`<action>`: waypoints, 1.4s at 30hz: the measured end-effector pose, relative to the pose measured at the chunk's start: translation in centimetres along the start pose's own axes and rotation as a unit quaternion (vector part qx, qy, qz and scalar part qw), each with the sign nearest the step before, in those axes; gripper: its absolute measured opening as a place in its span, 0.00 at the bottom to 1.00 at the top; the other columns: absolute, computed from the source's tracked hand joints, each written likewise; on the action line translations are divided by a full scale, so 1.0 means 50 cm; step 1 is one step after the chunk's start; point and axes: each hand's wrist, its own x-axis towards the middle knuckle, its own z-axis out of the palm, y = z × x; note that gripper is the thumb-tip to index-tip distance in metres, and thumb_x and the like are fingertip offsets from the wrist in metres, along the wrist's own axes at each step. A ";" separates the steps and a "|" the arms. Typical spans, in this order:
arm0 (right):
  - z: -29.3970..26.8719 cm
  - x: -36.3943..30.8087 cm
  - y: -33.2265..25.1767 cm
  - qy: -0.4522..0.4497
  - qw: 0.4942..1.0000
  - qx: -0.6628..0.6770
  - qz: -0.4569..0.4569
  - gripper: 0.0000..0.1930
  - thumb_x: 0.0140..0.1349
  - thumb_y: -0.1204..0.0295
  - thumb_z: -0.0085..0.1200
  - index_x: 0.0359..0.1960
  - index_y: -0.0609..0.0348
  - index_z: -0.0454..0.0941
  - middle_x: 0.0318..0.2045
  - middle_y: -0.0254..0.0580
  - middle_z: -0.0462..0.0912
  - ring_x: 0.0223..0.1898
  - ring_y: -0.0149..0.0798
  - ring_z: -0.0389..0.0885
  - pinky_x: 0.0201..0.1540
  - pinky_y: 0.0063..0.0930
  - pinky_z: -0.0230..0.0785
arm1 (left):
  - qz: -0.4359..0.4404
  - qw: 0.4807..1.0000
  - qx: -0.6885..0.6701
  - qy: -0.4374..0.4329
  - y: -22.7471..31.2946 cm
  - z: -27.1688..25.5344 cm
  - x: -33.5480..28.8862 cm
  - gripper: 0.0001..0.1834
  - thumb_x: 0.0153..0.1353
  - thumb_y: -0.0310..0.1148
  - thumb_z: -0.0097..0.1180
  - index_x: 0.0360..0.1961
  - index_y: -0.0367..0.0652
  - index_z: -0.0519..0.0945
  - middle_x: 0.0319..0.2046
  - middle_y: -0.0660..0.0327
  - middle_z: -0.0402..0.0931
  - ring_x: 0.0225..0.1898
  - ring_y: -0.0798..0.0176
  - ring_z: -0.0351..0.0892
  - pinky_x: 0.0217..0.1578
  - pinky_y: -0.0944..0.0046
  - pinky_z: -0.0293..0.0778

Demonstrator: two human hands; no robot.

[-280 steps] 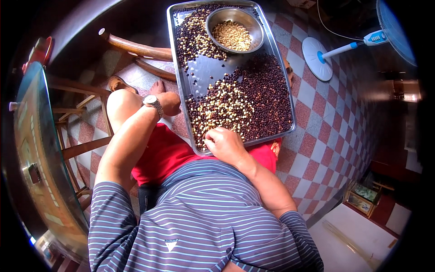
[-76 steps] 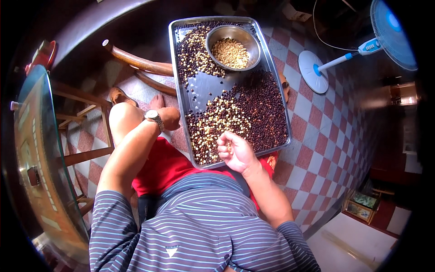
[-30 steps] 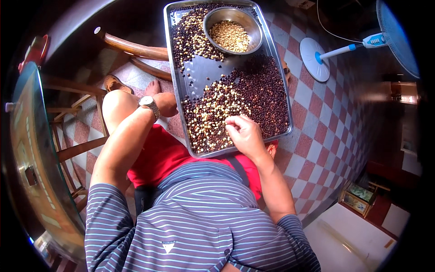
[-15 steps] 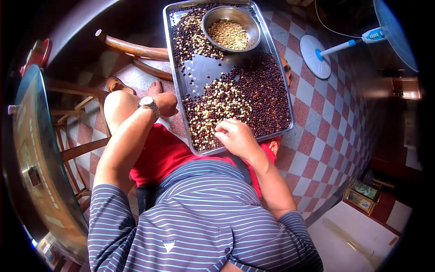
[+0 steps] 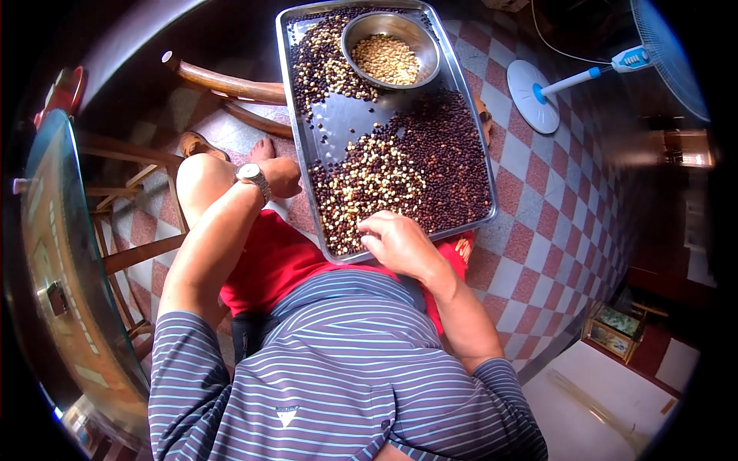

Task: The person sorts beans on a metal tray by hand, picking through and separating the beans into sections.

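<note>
A metal tray [image 5: 298,127] lies across my lap, holding dark brown beans [image 5: 453,165] mixed with pale ones. My right hand [image 5: 396,240] is down at its near end, fingertips pressed together at the edge of a patch of pale and dark beans [image 5: 367,178]. Whatever the fingertips pinch is too small to make out. Toward the far end of the tray sits a steel bowl [image 5: 430,52] with pale beans [image 5: 386,60] in it. My left hand [image 5: 283,177], below a wristwatch, rests by my knee beside the tray's left edge; its fingers are mostly hidden.
To the left stand a glass-topped table [image 5: 61,253] and a wooden chair frame [image 5: 142,250]. A curved wooden piece [image 5: 231,86] reaches toward the tray's left side. On the checkered floor [image 5: 553,200] at the right stands a white and blue fan [image 5: 534,96].
My right hand has shifted slightly left and a little lower over the beans. The left hand stays in place by my knee.
</note>
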 end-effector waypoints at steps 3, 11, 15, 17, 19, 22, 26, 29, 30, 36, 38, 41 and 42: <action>-0.009 0.001 0.000 -0.010 1.000 -0.014 0.024 0.09 0.59 0.73 0.56 0.39 0.62 0.84 0.37 0.49 0.85 0.40 0.51 0.84 0.44 0.39 0.77 | 0.001 1.000 0.001 0.002 0.000 -0.003 0.009 0.32 0.55 0.53 0.58 0.62 0.60 0.73 0.64 0.42 0.60 0.65 0.36 0.54 0.68 0.42 0.46; 0.054 -0.007 -0.018 -0.087 0.995 0.019 -0.033 0.10 0.59 0.72 0.55 0.39 0.61 0.84 0.37 0.50 0.85 0.41 0.52 0.83 0.48 0.43 0.76 | 0.005 1.000 0.001 0.008 0.000 0.002 0.012 0.30 0.55 0.52 0.57 0.61 0.60 0.75 0.63 0.42 0.61 0.64 0.36 0.55 0.67 0.42 0.47; 0.040 0.002 -0.022 0.012 1.000 0.014 -0.009 0.09 0.59 0.74 0.56 0.39 0.62 0.84 0.37 0.50 0.85 0.41 0.53 0.83 0.47 0.43 0.75 | 0.005 1.000 0.003 0.010 0.002 0.009 0.010 0.30 0.55 0.51 0.57 0.60 0.59 0.75 0.62 0.42 0.61 0.64 0.36 0.56 0.67 0.42 0.48; 0.011 0.001 -0.018 0.038 0.999 0.027 0.020 0.10 0.59 0.74 0.58 0.41 0.63 0.84 0.38 0.51 0.85 0.39 0.50 0.85 0.45 0.40 0.77 | 0.005 1.000 0.003 0.011 -0.002 0.011 0.010 0.29 0.56 0.51 0.57 0.60 0.59 0.75 0.62 0.42 0.62 0.63 0.36 0.56 0.66 0.42 0.48; -0.016 -0.009 -0.014 0.013 0.997 0.056 0.048 0.09 0.59 0.73 0.58 0.40 0.62 0.84 0.36 0.50 0.85 0.37 0.50 0.85 0.42 0.38 0.77 | 0.006 1.000 0.003 0.012 -0.002 0.013 0.012 0.29 0.56 0.50 0.57 0.60 0.59 0.76 0.62 0.42 0.62 0.63 0.36 0.56 0.66 0.42 0.48; -0.040 -0.027 0.002 -0.049 0.998 0.000 0.038 0.08 0.59 0.73 0.57 0.38 0.61 0.84 0.34 0.51 0.85 0.37 0.52 0.84 0.42 0.40 0.77 | 0.006 1.000 0.003 0.014 -0.001 0.013 0.015 0.28 0.56 0.50 0.57 0.59 0.59 0.76 0.61 0.42 0.63 0.63 0.36 0.57 0.66 0.42 0.49; -0.057 -0.031 0.045 0.022 0.997 0.040 0.060 0.08 0.61 0.76 0.58 0.41 0.62 0.84 0.34 0.44 0.86 0.36 0.38 0.85 0.41 0.27 0.76 | 0.009 1.000 0.007 0.017 0.005 0.014 0.017 0.27 0.56 0.49 0.57 0.59 0.59 0.77 0.61 0.42 0.63 0.62 0.36 0.57 0.65 0.42 0.49; -0.077 -0.031 0.055 0.102 0.960 0.210 0.158 0.08 0.63 0.77 0.59 0.43 0.64 0.83 0.36 0.33 0.84 0.37 0.24 0.79 0.41 0.20 0.73 | 0.012 1.000 0.009 0.019 0.002 0.015 0.019 0.27 0.56 0.49 0.56 0.58 0.59 0.77 0.60 0.42 0.64 0.62 0.36 0.57 0.65 0.42 0.50; -0.084 -0.031 0.061 0.114 0.961 0.192 0.161 0.08 0.64 0.77 0.58 0.43 0.64 0.83 0.36 0.33 0.84 0.37 0.24 0.79 0.42 0.20 0.73 | 0.013 1.000 0.011 0.020 -0.001 0.017 0.018 0.27 0.56 0.49 0.56 0.58 0.59 0.77 0.60 0.42 0.64 0.61 0.36 0.57 0.65 0.42 0.50; -0.093 -0.034 0.057 -0.044 0.989 0.004 0.138 0.08 0.59 0.72 0.59 0.39 0.61 0.84 0.32 0.46 0.85 0.34 0.40 0.85 0.40 0.30 0.76 | 0.017 0.999 0.015 0.022 -0.007 0.018 0.028 0.25 0.57 0.48 0.56 0.57 0.59 0.78 0.59 0.42 0.65 0.61 0.36 0.58 0.64 0.42 0.51; -0.079 -0.025 0.050 -0.062 0.991 -0.059 0.104 0.08 0.59 0.72 0.59 0.38 0.61 0.84 0.32 0.46 0.85 0.34 0.39 0.85 0.39 0.31 0.75 | 0.019 0.999 0.017 0.023 -0.006 0.018 0.031 0.25 0.57 0.47 0.56 0.57 0.59 0.78 0.59 0.42 0.65 0.60 0.36 0.58 0.64 0.42 0.51; -0.058 -0.004 0.046 0.037 0.994 0.050 0.089 0.08 0.60 0.72 0.59 0.38 0.61 0.84 0.33 0.46 0.85 0.35 0.41 0.85 0.40 0.32 0.76 | 0.021 0.999 0.020 0.025 -0.006 0.023 0.028 0.24 0.57 0.47 0.56 0.56 0.59 0.79 0.58 0.42 0.65 0.60 0.36 0.59 0.63 0.42 0.52; -0.057 0.002 0.044 0.102 0.979 0.135 0.116 0.08 0.60 0.72 0.58 0.38 0.61 0.84 0.34 0.49 0.85 0.36 0.46 0.86 0.41 0.34 0.77 | 0.020 0.999 0.021 0.025 -0.007 0.022 0.029 0.24 0.57 0.47 0.56 0.56 0.59 0.79 0.58 0.42 0.65 0.60 0.36 0.59 0.63 0.42 0.52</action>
